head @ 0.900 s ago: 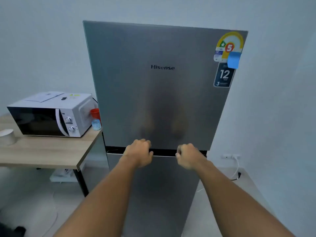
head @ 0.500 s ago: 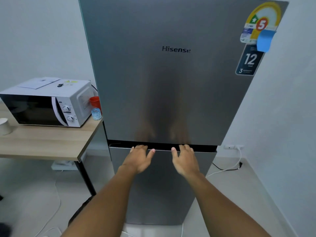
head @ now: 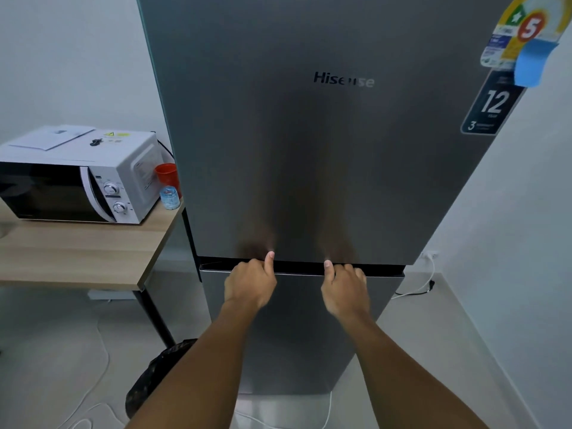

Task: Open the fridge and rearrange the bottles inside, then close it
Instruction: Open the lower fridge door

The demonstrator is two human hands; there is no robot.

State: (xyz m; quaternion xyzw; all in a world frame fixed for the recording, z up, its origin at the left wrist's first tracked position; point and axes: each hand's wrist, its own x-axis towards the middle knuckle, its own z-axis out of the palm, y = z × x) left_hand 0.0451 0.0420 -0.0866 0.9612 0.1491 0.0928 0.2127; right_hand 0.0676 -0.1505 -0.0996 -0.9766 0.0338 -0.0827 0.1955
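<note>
fridge (head: 309, 150) shut; my left hand (head: 249, 281) and right hand (head: 345, 287) hook the door's bottom edge (thumbs up): i'd pull evenly.

The fridge (head: 309, 150) has a brushed, silvery metal-look door with a soft sheen that dimly mirrors the hands. Glossy printed stickers (head: 507, 35) sit at its upper corner, with a matt blue paper note (head: 530, 65) over them. The microwave (head: 77, 178) has a white painted casing and a glossy black door. The desk (head: 77, 252) top looks like pale, matt wood-grain laminate. The red cup (head: 167, 176) looks like smooth plastic.
</note>
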